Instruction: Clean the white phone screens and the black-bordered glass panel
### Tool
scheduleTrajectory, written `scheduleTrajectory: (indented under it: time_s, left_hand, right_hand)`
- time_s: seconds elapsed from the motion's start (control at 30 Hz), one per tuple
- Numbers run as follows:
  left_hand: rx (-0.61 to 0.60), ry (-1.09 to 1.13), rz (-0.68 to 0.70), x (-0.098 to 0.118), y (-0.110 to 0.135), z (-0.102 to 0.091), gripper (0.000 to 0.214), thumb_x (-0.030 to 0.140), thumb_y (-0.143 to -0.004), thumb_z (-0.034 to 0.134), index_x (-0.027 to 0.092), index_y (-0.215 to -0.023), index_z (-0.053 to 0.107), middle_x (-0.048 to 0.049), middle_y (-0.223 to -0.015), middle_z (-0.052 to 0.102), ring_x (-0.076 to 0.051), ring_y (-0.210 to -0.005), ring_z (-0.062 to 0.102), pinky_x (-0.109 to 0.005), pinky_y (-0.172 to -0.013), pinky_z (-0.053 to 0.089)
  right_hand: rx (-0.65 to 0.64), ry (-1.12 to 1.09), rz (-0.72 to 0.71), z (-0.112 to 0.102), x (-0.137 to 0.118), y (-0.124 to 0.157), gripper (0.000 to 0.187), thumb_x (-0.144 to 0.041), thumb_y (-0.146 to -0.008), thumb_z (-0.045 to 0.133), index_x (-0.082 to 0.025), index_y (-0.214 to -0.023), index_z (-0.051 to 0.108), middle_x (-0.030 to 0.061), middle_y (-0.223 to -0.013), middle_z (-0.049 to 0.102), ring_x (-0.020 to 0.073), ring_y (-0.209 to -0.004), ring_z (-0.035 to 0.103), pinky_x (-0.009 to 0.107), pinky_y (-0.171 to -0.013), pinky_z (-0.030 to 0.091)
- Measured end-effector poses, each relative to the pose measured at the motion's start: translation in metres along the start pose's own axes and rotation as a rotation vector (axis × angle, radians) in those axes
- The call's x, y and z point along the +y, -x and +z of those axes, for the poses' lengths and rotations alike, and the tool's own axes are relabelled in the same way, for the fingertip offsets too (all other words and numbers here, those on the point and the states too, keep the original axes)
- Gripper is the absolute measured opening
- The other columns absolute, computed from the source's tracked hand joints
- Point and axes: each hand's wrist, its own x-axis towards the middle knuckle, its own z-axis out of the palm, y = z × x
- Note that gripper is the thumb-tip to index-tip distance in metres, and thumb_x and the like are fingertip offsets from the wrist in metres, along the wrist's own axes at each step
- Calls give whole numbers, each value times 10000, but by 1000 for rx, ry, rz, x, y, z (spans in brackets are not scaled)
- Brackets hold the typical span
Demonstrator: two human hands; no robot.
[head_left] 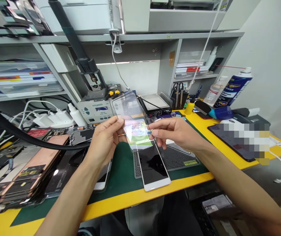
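My left hand (108, 136) is closed on the left edge of a clear, phone-shaped sheet (128, 105) with rounded corners, held tilted above the bench. Whether it is a screen protector or a thin case I cannot tell. At its right edge my right hand (171, 131) pinches with thumb and index finger, the other fingers curled below. Colourful print (138, 129) shows in or through the sheet. Below it lies a white-framed smartphone (152, 167), its dark screen up, partly on a grey perforated mat (177, 159). Another phone (103, 178) lies partly hidden behind my left forearm.
Phone parts (34, 160) are stacked at the left, with a black cable (32, 137) arching over them. A hot-air station (95, 109) stands behind. At the right are a spray can (234, 88), a yellow bottle (189, 107) and a dark tablet-like device (231, 141).
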Motion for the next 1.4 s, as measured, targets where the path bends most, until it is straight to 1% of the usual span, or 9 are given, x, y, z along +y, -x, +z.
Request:
scheduleTrajectory:
  time_s: [0.13,0.27,0.4,0.6,0.77,0.9,1.17,1.3,1.4]
  left_hand:
    - [-7,21,-2,1,1,1,155,295,-888,710,141,-902,715,-47,-789,717,-155,-652,662,-238,-556,577]
    - [-11,7,9,2,3,1,213,325,-880,714,142,-988,732,-73,-894,765,-195,-735,728,-246,-572,589]
    - [-45,8,14,3,4,0,257,335,-899,693,147,-1073,714,-107,-996,780,-234,-794,760,-294,-601,625]
    - [-56,42,39,6,5,0,228,306,-915,682,140,-1071,679,-148,-1109,772,-246,-794,770,-323,-594,634]
    - [-41,72,41,7,5,-2,204,296,-924,660,136,-1048,685,-151,-1096,775,-253,-793,772,-316,-582,626]
    - [-38,78,45,7,4,-3,221,326,-955,623,137,-1056,675,-149,-1090,773,-253,-803,769,-337,-607,634]
    - [128,-13,141,8,2,-3,241,379,-888,711,152,-956,667,-103,-997,777,-224,-774,759,-307,-625,613]
    - [145,4,155,6,0,-5,256,366,-845,759,159,-972,679,-62,-914,770,-184,-708,736,-268,-599,584]
    - [178,55,145,5,-1,-6,266,329,-812,793,152,-979,687,-29,-823,742,-148,-656,703,-228,-564,556]
  right_hand:
    - [11,12,17,-1,2,0,344,-365,-823,825,-153,-1092,788,61,-751,737,137,-585,638,246,-495,545]
    - [20,0,46,-2,4,0,336,-358,-802,846,-162,-1069,789,38,-680,712,136,-564,619,229,-467,503]
    - [90,3,61,-2,7,-1,324,-387,-800,847,-167,-1029,787,31,-666,689,122,-532,582,224,-447,461]
    - [90,-39,68,-4,8,-3,371,-362,-746,892,-166,-1042,787,32,-698,687,108,-517,553,224,-437,438]
    - [95,-32,83,-5,9,-5,382,-355,-718,908,-185,-1039,789,37,-787,709,91,-506,538,228,-435,433]
    - [81,17,51,-4,12,-6,349,-351,-747,887,-189,-1037,779,32,-825,704,90,-525,541,237,-465,438]
    - [106,66,72,-3,14,-6,347,-367,-741,885,-187,-1017,777,41,-844,718,89,-521,520,245,-478,417]
    - [155,2,97,-4,15,-9,346,-389,-714,897,-161,-952,794,46,-792,704,77,-508,450,238,-451,346]
    - [109,36,146,-3,12,-11,351,-424,-718,886,-156,-931,806,31,-733,671,72,-503,418,233,-433,290]
